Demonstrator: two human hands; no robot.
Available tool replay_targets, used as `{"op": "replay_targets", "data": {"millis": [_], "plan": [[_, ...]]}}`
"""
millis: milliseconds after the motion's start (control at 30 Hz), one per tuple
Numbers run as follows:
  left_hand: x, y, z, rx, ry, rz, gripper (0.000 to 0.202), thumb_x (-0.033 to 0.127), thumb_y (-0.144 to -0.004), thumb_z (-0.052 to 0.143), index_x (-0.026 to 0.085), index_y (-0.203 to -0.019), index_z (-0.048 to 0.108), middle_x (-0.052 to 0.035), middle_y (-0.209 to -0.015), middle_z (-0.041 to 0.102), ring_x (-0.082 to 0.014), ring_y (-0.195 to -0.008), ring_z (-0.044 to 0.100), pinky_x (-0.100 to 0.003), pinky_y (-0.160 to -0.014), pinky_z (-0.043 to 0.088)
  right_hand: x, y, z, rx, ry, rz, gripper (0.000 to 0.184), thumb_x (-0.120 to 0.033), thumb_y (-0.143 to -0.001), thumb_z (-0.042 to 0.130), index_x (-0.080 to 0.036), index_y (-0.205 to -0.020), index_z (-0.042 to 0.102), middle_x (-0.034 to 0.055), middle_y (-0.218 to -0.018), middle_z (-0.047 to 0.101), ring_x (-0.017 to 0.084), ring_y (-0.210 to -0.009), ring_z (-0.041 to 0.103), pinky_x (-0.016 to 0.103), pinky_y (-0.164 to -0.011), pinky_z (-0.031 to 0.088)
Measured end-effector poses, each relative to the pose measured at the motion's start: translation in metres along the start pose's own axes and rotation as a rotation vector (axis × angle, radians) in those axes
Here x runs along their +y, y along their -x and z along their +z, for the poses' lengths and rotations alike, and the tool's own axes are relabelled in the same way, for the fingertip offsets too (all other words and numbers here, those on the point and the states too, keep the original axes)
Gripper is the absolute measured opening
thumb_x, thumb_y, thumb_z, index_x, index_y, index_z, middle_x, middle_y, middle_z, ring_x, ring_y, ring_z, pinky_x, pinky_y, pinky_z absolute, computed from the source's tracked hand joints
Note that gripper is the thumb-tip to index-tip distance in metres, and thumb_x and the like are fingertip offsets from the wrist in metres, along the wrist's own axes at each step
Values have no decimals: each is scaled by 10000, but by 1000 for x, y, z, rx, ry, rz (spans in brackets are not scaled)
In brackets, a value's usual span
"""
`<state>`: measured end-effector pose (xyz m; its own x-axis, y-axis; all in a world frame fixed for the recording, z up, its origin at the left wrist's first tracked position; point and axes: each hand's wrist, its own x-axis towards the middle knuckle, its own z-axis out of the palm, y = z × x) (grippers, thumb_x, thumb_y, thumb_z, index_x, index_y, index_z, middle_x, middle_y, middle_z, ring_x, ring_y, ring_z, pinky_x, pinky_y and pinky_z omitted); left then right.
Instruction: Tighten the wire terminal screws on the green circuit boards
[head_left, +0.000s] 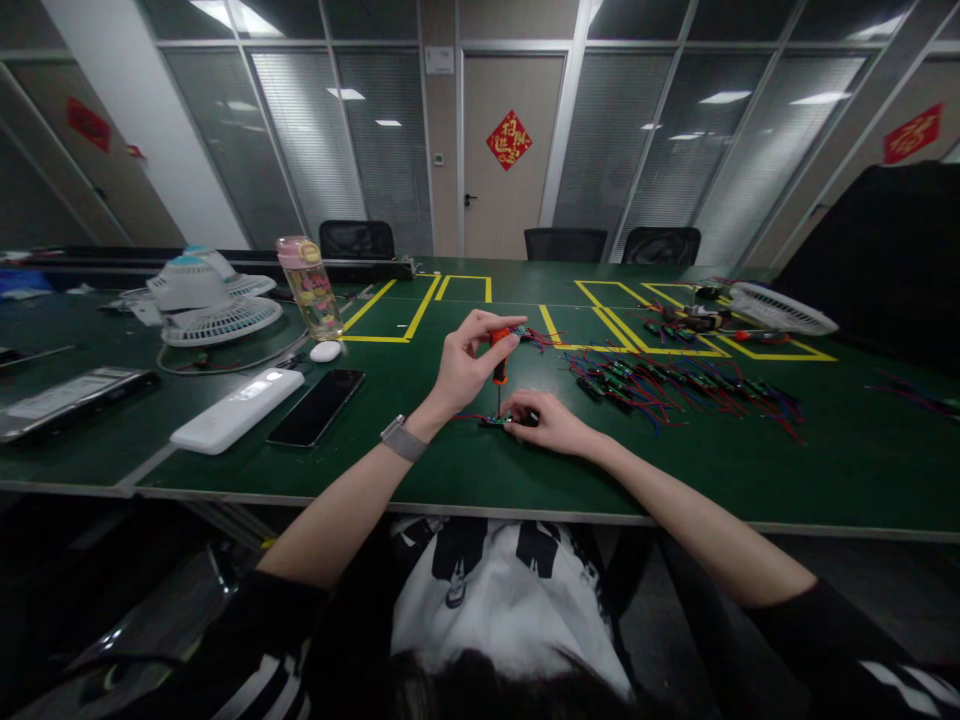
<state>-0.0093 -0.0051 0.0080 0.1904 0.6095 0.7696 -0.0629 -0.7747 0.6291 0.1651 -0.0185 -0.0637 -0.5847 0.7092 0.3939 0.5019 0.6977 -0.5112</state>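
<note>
My left hand (478,358) is closed around the orange and black handle of a screwdriver (500,372), which stands upright. Its thin shaft points down to a small green circuit board (493,421) on the table, with red wires coming off its left end. The fingers of my right hand (546,420) pinch the right end of that board against the tabletop. Just beyond my left hand, another small board with red and blue wires (536,335) shows; part of it is hidden behind my fingers. The screwdriver's tip is too small to make out exactly.
A pile of wired circuit boards (675,385) lies to the right. On the left are a black phone (317,407), a white power bank (238,410), a white oval case (325,351), a clear bottle (311,290) and a white fan (217,300). Yellow tape (375,338) marks the green table (750,480).
</note>
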Motion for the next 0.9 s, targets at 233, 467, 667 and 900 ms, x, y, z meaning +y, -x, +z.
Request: {"op": "replay_targets", "data": {"millis": [233, 467, 667, 900], "plan": [[-9, -1, 0, -94, 242, -59, 326, 239, -900, 455, 243, -1167, 642, -61, -1208, 638, -176, -1023, 639, -327, -908, 490, -2, 0, -1, -10, 3, -1, 132, -175, -794, 596, -160, -916, 643, -8, -717, 529, 120, -649, 480, 236, -619, 381], [-4, 0, 2, -114, 235, -89, 335, 243, -877, 521, 208, -1197, 614, -86, -1166, 664, -161, -943, 668, -326, -882, 520, -2, 0, -1, -4, -5, 3, 126, -172, -790, 600, -166, -908, 641, -12, -703, 524, 121, -643, 476, 232, -611, 379], [-1, 1, 1, -41, 24, 9, 297, 275, -766, 702, 210, -1055, 682, -58, -1043, 674, -145, -930, 628, -286, -854, 508, -3, 0, -1, -9, 8, 10, 128, -174, -793, 595, -161, -913, 639, -10, -707, 521, 121, -645, 473, 236, -616, 378], [-3, -1, 0, -87, 160, -40, 306, 245, -914, 445, 221, -1134, 657, -62, -1200, 653, -182, -1064, 634, -359, -978, 461, -1, 0, -1, -10, -4, 9, 125, -171, -790, 603, -158, -909, 643, -15, -702, 514, 115, -634, 469, 229, -604, 369]]}}
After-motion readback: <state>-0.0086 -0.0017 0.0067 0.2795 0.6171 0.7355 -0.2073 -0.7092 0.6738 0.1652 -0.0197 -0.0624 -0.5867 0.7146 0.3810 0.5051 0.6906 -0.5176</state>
